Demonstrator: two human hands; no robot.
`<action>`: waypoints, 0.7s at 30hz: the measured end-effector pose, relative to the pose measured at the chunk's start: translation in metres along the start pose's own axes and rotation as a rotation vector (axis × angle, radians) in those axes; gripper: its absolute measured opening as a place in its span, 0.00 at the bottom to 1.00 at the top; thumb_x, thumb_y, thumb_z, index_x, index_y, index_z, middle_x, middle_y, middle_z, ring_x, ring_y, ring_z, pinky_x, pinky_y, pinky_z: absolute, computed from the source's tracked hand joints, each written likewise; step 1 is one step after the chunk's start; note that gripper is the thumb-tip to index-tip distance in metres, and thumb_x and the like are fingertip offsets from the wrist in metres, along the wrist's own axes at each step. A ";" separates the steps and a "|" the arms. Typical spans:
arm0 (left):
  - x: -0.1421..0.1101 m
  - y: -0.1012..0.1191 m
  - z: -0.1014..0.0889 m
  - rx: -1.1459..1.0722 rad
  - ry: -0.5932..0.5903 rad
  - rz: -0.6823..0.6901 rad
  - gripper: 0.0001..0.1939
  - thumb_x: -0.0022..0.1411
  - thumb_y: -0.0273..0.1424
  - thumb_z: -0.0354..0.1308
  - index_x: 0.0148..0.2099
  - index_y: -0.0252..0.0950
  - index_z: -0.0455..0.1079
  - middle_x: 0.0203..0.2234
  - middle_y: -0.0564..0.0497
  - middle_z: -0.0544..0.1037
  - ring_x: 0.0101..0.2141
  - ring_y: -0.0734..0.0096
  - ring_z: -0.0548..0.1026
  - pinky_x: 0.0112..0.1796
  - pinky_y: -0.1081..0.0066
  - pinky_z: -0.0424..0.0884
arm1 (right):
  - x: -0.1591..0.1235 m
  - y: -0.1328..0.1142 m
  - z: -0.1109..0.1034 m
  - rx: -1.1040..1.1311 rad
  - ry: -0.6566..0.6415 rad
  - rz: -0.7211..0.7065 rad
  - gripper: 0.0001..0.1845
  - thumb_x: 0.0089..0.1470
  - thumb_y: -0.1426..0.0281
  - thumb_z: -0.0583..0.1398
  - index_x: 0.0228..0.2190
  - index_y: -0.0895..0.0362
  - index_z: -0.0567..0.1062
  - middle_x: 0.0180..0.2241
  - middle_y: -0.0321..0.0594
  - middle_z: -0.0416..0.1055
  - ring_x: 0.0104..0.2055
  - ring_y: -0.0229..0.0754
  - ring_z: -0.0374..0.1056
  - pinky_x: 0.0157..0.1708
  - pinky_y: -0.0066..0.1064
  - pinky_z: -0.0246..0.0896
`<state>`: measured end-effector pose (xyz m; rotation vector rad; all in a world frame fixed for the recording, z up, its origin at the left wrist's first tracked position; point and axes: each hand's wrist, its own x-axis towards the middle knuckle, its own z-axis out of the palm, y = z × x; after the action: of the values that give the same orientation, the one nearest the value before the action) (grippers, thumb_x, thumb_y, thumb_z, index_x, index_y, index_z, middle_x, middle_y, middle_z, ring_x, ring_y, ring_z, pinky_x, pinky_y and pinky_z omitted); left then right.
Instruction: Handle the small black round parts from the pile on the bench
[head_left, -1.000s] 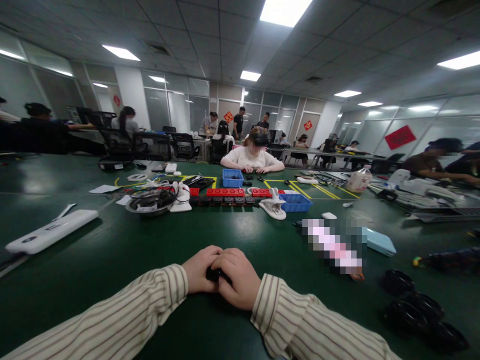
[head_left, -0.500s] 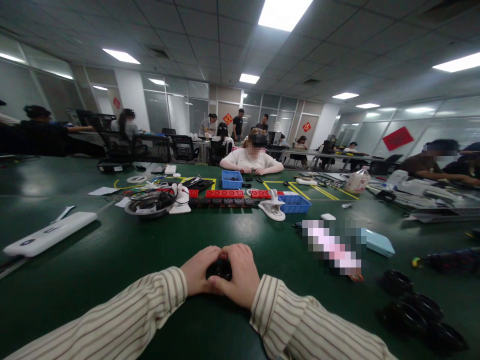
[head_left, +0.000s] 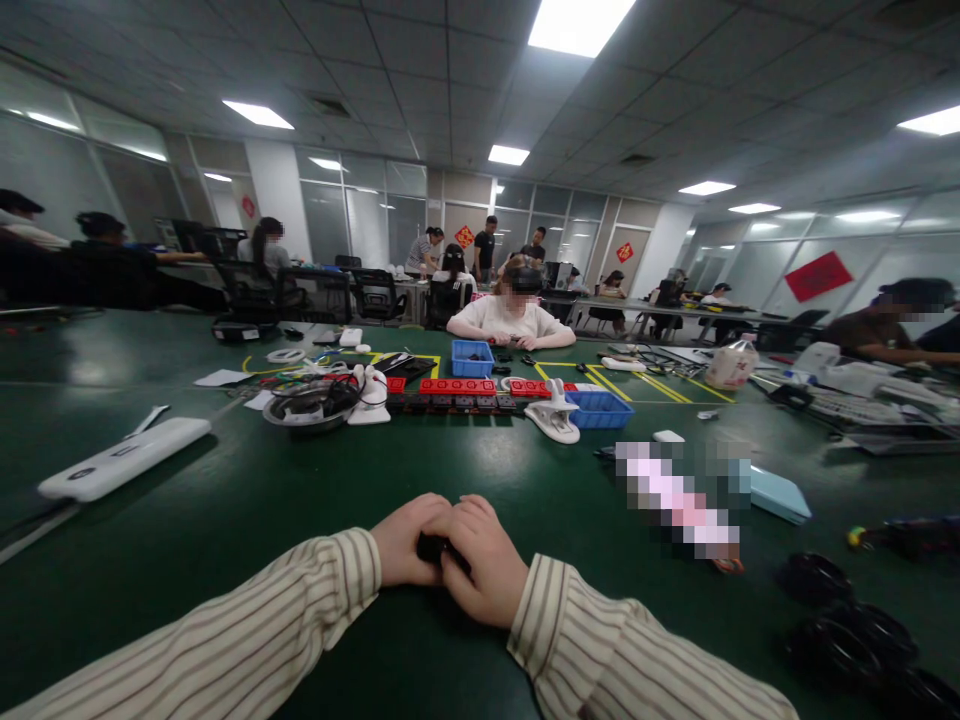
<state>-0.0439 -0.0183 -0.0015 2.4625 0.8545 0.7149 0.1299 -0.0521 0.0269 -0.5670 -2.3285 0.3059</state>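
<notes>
Close in front of me, both hands meet around a glossy black round part (head_left: 432, 547). My left hand (head_left: 405, 538) wraps its left side, fingers curled over the top. From the right, my right hand (head_left: 486, 562) closes over it, with the fingertips against those of the left. Most of the part is hidden, so its exact kind cannot be made out. Several black ring-shaped parts (head_left: 834, 638) of a similar gloss lie on the green table (head_left: 315, 490) at the lower right.
A white power strip (head_left: 127, 458) lies at left. Ahead are a metal bowl of cables (head_left: 300, 420), a white clamp (head_left: 555, 415), a blue bin (head_left: 600, 410) and red strips (head_left: 457, 387). A light-blue box (head_left: 780, 495) sits at right. Across the table sits a person (head_left: 510, 318).
My right hand has closed further over the black part, so less of it shows. The whole view has shifted slightly, with things appearing farther right.
</notes>
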 end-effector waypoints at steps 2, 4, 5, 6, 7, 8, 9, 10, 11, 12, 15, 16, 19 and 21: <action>0.000 0.000 0.000 0.012 0.007 -0.020 0.23 0.39 0.28 0.65 0.41 0.34 0.66 0.36 0.49 0.69 0.39 0.60 0.68 0.45 0.62 0.64 | 0.000 -0.002 -0.001 -0.009 0.026 0.032 0.21 0.42 0.74 0.51 0.42 0.56 0.64 0.41 0.41 0.67 0.45 0.43 0.61 0.55 0.45 0.41; -0.001 0.002 -0.001 0.039 0.023 -0.053 0.28 0.40 0.34 0.67 0.45 0.35 0.63 0.39 0.47 0.68 0.41 0.57 0.67 0.45 0.59 0.63 | 0.000 -0.002 0.000 -0.041 0.078 0.107 0.22 0.42 0.71 0.54 0.44 0.57 0.63 0.43 0.43 0.65 0.47 0.45 0.60 0.56 0.48 0.38; -0.001 0.003 -0.001 0.056 0.032 -0.065 0.31 0.40 0.36 0.67 0.47 0.35 0.62 0.40 0.47 0.68 0.41 0.56 0.67 0.46 0.58 0.63 | -0.001 -0.001 0.001 -0.060 0.106 0.154 0.22 0.43 0.69 0.55 0.44 0.57 0.62 0.43 0.44 0.65 0.47 0.46 0.59 0.55 0.48 0.39; -0.001 0.005 -0.001 0.074 0.037 -0.072 0.32 0.40 0.39 0.68 0.47 0.35 0.62 0.40 0.46 0.68 0.41 0.55 0.67 0.45 0.57 0.63 | -0.001 0.000 0.003 -0.076 0.130 0.202 0.22 0.44 0.67 0.57 0.43 0.57 0.63 0.42 0.44 0.65 0.46 0.47 0.60 0.54 0.48 0.42; -0.001 0.006 -0.001 0.092 0.043 -0.079 0.33 0.39 0.41 0.68 0.47 0.35 0.62 0.40 0.46 0.68 0.41 0.55 0.67 0.45 0.57 0.63 | 0.000 0.002 0.004 -0.089 0.145 0.245 0.21 0.44 0.65 0.59 0.41 0.57 0.63 0.40 0.43 0.65 0.44 0.47 0.60 0.52 0.47 0.46; -0.001 0.007 -0.002 0.108 0.048 -0.087 0.34 0.38 0.42 0.68 0.46 0.35 0.62 0.39 0.46 0.68 0.40 0.56 0.67 0.43 0.57 0.63 | 0.000 0.003 0.005 -0.098 0.154 0.281 0.20 0.44 0.64 0.60 0.39 0.57 0.64 0.38 0.42 0.65 0.43 0.46 0.60 0.49 0.45 0.49; -0.001 0.008 -0.002 0.122 0.051 -0.094 0.34 0.37 0.44 0.69 0.45 0.34 0.63 0.38 0.47 0.69 0.39 0.56 0.68 0.42 0.58 0.64 | 0.000 0.004 0.006 -0.108 0.159 0.311 0.19 0.43 0.64 0.61 0.38 0.57 0.64 0.37 0.41 0.65 0.41 0.46 0.60 0.46 0.42 0.52; 0.000 0.008 -0.002 0.133 0.052 -0.101 0.34 0.37 0.45 0.69 0.44 0.35 0.63 0.37 0.47 0.69 0.37 0.57 0.68 0.41 0.59 0.65 | 0.000 0.005 0.006 -0.119 0.160 0.333 0.19 0.42 0.63 0.62 0.36 0.57 0.64 0.35 0.40 0.65 0.39 0.45 0.60 0.43 0.40 0.53; 0.000 0.009 -0.001 0.142 0.052 -0.104 0.34 0.37 0.45 0.69 0.44 0.35 0.63 0.36 0.48 0.68 0.37 0.58 0.68 0.40 0.60 0.65 | 0.000 0.006 0.007 -0.133 0.157 0.347 0.19 0.42 0.62 0.62 0.35 0.57 0.64 0.35 0.40 0.64 0.38 0.44 0.60 0.41 0.39 0.54; 0.000 0.008 -0.001 0.148 0.053 -0.105 0.34 0.36 0.46 0.68 0.44 0.35 0.63 0.35 0.49 0.68 0.36 0.59 0.68 0.39 0.60 0.65 | 0.000 0.006 0.007 -0.147 0.151 0.353 0.19 0.41 0.62 0.63 0.34 0.57 0.64 0.34 0.39 0.64 0.38 0.44 0.59 0.40 0.38 0.54; 0.000 0.005 0.000 0.153 0.054 -0.089 0.35 0.36 0.49 0.67 0.43 0.34 0.63 0.35 0.48 0.68 0.36 0.59 0.67 0.39 0.61 0.65 | 0.001 0.004 0.008 -0.175 0.123 0.347 0.20 0.40 0.61 0.64 0.33 0.57 0.64 0.33 0.38 0.63 0.37 0.43 0.59 0.39 0.37 0.54; 0.000 0.004 0.000 0.148 0.046 -0.077 0.36 0.36 0.50 0.67 0.43 0.34 0.64 0.36 0.47 0.68 0.37 0.58 0.67 0.40 0.60 0.65 | 0.001 0.003 0.008 -0.180 0.112 0.343 0.20 0.40 0.61 0.64 0.33 0.57 0.65 0.33 0.38 0.63 0.37 0.43 0.58 0.39 0.37 0.54; -0.001 -0.001 0.000 0.106 0.002 -0.031 0.34 0.39 0.48 0.66 0.46 0.34 0.65 0.40 0.46 0.67 0.40 0.56 0.66 0.44 0.59 0.64 | 0.001 0.002 0.008 -0.195 0.075 0.349 0.19 0.40 0.62 0.65 0.32 0.57 0.65 0.34 0.39 0.63 0.37 0.43 0.58 0.38 0.36 0.55; -0.001 -0.003 -0.001 0.067 -0.026 -0.015 0.28 0.43 0.44 0.65 0.44 0.35 0.67 0.40 0.46 0.67 0.41 0.57 0.66 0.44 0.60 0.63 | 0.001 0.002 0.008 -0.193 0.028 0.360 0.19 0.40 0.63 0.65 0.32 0.57 0.65 0.34 0.39 0.62 0.36 0.42 0.59 0.37 0.34 0.56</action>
<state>-0.0464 -0.0164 -0.0029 2.5154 0.9004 0.6580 0.1243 -0.0505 0.0204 -1.0831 -2.2350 0.2369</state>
